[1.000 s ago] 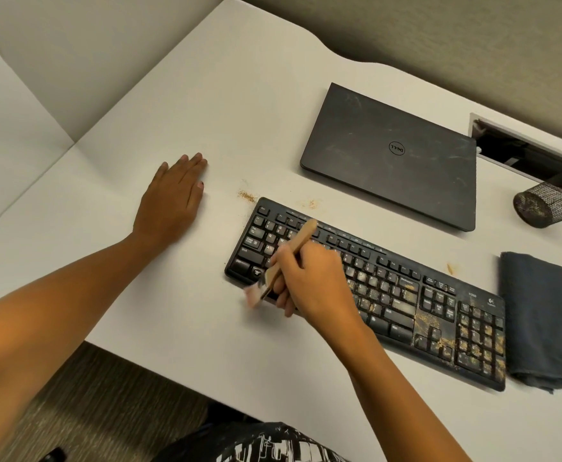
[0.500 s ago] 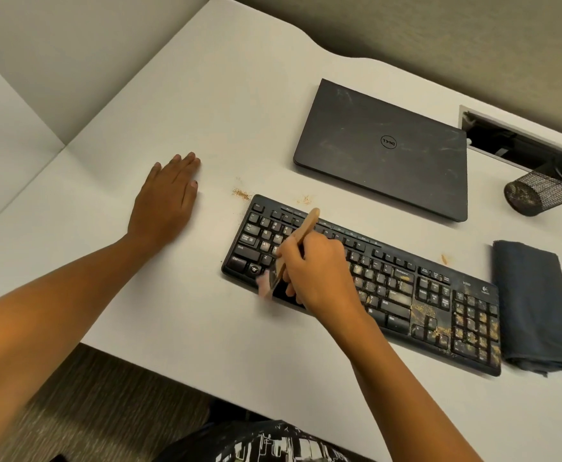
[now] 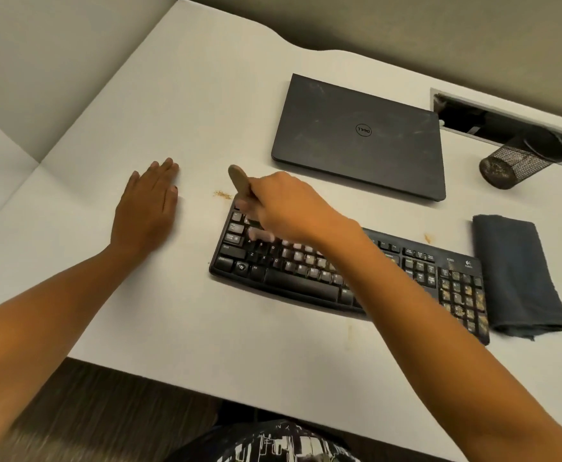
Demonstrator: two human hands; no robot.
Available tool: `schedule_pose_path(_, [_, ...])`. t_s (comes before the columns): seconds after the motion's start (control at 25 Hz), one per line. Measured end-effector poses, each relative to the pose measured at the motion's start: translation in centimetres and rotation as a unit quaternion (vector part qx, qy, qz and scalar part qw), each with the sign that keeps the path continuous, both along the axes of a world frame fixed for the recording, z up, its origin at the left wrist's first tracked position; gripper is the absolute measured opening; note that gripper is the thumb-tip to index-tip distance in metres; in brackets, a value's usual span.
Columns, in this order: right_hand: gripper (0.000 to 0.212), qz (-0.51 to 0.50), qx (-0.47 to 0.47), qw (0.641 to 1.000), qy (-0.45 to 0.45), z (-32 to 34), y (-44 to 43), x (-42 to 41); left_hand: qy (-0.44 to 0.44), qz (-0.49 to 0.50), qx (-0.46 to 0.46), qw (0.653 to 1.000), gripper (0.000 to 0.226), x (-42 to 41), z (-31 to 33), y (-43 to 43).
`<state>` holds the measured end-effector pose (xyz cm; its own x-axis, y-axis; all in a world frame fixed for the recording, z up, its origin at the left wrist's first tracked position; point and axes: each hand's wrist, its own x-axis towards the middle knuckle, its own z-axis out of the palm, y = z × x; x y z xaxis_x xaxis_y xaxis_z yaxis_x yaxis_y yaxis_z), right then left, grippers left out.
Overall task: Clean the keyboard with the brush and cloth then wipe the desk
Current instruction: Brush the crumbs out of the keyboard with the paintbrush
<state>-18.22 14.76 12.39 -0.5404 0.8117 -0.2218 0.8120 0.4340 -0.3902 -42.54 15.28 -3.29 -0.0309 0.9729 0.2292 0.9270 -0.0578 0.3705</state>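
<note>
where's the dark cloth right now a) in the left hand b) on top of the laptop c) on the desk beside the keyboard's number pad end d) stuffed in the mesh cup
c: the cloth lies folded on the desk by the keyboard number pad, while the left hand rests flat and the right hand holds the brush.

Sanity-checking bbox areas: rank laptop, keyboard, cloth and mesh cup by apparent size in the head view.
1-2. laptop and keyboard: too close to rank; the keyboard is longer but narrower, nearer the camera and partly covered.
3. cloth
4. mesh cup, smallest
</note>
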Motion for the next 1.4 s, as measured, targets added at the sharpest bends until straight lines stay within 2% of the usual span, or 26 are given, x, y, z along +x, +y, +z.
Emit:
schedule_pose_path(0.2, [0.027,-0.060,-0.064,0.980,-0.179,-0.3,0.3,6.9,-0.006,0.000,0.010,1.000,0.052,0.0,-0.1,0.0])
schedule_pose_path(0.32, [0.026,-0.101,-0.065,0.967,-0.223,0.5,-0.1,9.6,0.002,-0.003,0.016,1.000,0.052,-0.1,-0.1,0.0])
schedule_pose_path(0.4, [0.026,-0.112,-0.047,0.977,-0.173,1.1,-0.1,8.9,0.005,-0.003,0.015,1.000,0.052,-0.1,-0.2,0.1])
schedule_pose_path(0.52, [0.025,-0.114,-0.049,0.992,0.016,0.5,-0.3,4.6,0.004,0.000,0.005,1.000,0.052,-0.2,-0.3,0.1])
schedule_pose_path(0.6, [0.026,-0.076,-0.032,0.993,0.082,-0.3,-0.6,1.9,0.004,0.000,0.005,1.000,0.052,-0.2,-0.3,0.1])
schedule_pose_path(0.72, [0.029,-0.056,-0.050,0.994,0.081,-1.1,-0.8,2.0,-0.003,0.000,0.004,1.000,0.052,-0.1,-0.1,0.1])
schedule_pose_path(0.84, [0.028,-0.085,-0.089,0.992,-0.040,-0.4,-1.4,6.2,-0.003,0.002,-0.001,1.000,0.053,-0.2,-0.2,0.2])
schedule_pose_path(0.92, [0.028,-0.116,-0.068,0.984,-0.120,0.6,-1.8,9.0,0.001,0.001,-0.002,1.000,0.054,-0.2,-0.3,0.2])
schedule_pose_path(0.96, [0.028,-0.133,-0.041,0.982,-0.130,1.0,-2.1,9.7,0.002,0.000,-0.003,1.000,0.054,-0.2,-0.3,0.2])
schedule_pose_path(1.0, [0.028,-0.150,-0.014,0.983,-0.104,1.0,-2.3,9.7,0.001,-0.001,-0.004,1.000,0.054,-0.2,-0.4,0.2])
schedule_pose_path(1.04, [0.028,-0.172,0.003,0.984,-0.041,0.8,-2.6,9.0,0.000,-0.001,-0.004,1.000,0.054,-0.2,-0.3,0.2])
schedule_pose_path(1.12, [0.026,-0.210,-0.001,0.974,0.090,0.0,-3.5,6.9,-0.002,-0.001,-0.003,1.000,0.054,-0.2,-0.2,0.1])
schedule_pose_path(1.16, [0.027,-0.215,-0.008,0.970,0.114,-0.6,-3.9,5.9,-0.002,-0.001,-0.001,1.000,0.054,-0.2,-0.2,0.1])
schedule_pose_path(1.24, [0.029,-0.217,-0.031,0.973,0.075,-1.3,-4.4,5.7,-0.002,-0.003,0.002,1.000,0.054,-0.2,-0.2,0.1])
schedule_pose_path(1.32, [0.028,-0.231,-0.052,0.971,-0.034,-0.8,-4.6,6.9,0.000,-0.002,0.002,1.000,0.054,-0.1,-0.2,0.1])
schedule_pose_path(1.4, [0.026,-0.246,-0.001,0.963,-0.111,0.0,-4.8,8.2,0.002,0.001,0.003,1.000,0.054,-0.1,-0.2,0.1])
